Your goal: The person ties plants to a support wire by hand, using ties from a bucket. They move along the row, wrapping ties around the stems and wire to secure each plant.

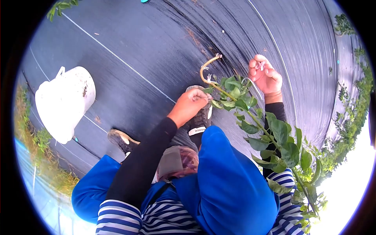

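A leafy plant [270,137] has a bare brown stem [203,71] that bends in a hook near the ground. Small white plant clips [209,78] sit on the lower stem. My left hand [190,103] is closed in a pinch beside the lower leaves, with a small pale piece like a plant clip at its fingertips, partly hidden. Across the stem, my right hand [268,78] is palm up with curled fingers, keeping several pale plant clips [260,65] in them. A thin pale tube [253,87] curves between the leaves and my right wrist.
Black woven ground cover [129,47] with white lines lies underfoot. A white bucket [64,102] stands at left. My shoes [199,119] and bent blue-clad knees [235,176] are close to the stem. More green plants [352,113] grow along the right edge.
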{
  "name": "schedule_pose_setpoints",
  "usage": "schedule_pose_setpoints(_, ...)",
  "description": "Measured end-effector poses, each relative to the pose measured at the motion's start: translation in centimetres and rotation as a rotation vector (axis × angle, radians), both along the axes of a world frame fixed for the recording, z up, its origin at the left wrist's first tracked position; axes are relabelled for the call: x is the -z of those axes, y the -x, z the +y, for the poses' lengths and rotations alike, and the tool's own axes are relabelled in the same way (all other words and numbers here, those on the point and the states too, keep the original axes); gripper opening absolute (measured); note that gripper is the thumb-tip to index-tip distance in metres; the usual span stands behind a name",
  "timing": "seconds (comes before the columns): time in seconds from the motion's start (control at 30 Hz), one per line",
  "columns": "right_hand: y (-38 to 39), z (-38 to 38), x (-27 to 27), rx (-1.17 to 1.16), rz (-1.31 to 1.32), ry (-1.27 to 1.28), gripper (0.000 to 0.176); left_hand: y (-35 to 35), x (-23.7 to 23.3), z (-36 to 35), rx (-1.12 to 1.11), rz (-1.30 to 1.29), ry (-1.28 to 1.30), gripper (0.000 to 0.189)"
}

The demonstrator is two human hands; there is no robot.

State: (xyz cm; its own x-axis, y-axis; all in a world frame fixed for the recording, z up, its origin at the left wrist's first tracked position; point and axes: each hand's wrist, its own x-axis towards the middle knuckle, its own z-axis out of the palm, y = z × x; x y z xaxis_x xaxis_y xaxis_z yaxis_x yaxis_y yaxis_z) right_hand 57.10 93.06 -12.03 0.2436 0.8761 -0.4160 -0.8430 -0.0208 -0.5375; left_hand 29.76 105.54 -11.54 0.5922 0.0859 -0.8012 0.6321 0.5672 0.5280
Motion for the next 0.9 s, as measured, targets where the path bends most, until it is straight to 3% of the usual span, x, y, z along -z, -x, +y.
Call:
schedule_pose_setpoints(0.07, 0.0, 0.3, 0.1, -0.002, 0.014, -0.001, 0.037, 1.1, -0.5, 1.0, 0.06, 0.048, 0.092, 0.012)
schedule_pose_setpoints(0.13, -0.6, 0.6, 1.0, -0.132, -0.006, 0.006, 0.031, 2.6, -0.6, 2.0, -0.028, -0.03, 0.175, 0.009)
schedule_pose_setpoints(0.27, 0.2, 4.1, -0.7, -0.672, -0.567, 0.483, 0.026, 4.3, -1.0, 3.6, -0.151, -0.13, 0.201, 0.006)
schedule_pose_setpoints(0.3, 0.6, 5.2, -1.2, -0.667, -0.567, 0.484, 0.026, 4.3, -1.0, 4.1, -0.192, -0.156, 0.204, 0.006)
schedule_pose_setpoints(0.37, 1.0, 6.7, -1.7, -0.898, -0.913, 0.446, 0.025, 3.6, -1.4, 5.0, -0.255, -0.193, 0.218, 0.009)
schedule_pose_setpoints(0.47, 1.2, 7.7, -0.7, -0.989, -1.007, 0.418, 0.026, 2.3, -1.6, 6.4, -0.276, -0.261, 0.235, 0.01)
schedule_pose_setpoints(0.6, 2.4, 8.9, -1.4, -1.182, -0.778, 0.577, 0.029, 1.1, -1.2, 7.9, -0.37, -0.367, 0.316, 0.012)
schedule_pose_setpoints(0.63, 2.8, 9.2, -1.4, -1.247, -0.841, 0.572, 0.029, 0.9, -0.9, 8.0, -0.397, -0.383, 0.34, 0.017)
schedule_pose_setpoints(0.9, 4.2, 9.4, 0.9, -1.249, -0.634, 0.552, 0.032, -1.0, 0.5, 8.8, -0.491, -0.399, 0.439, 0.013)
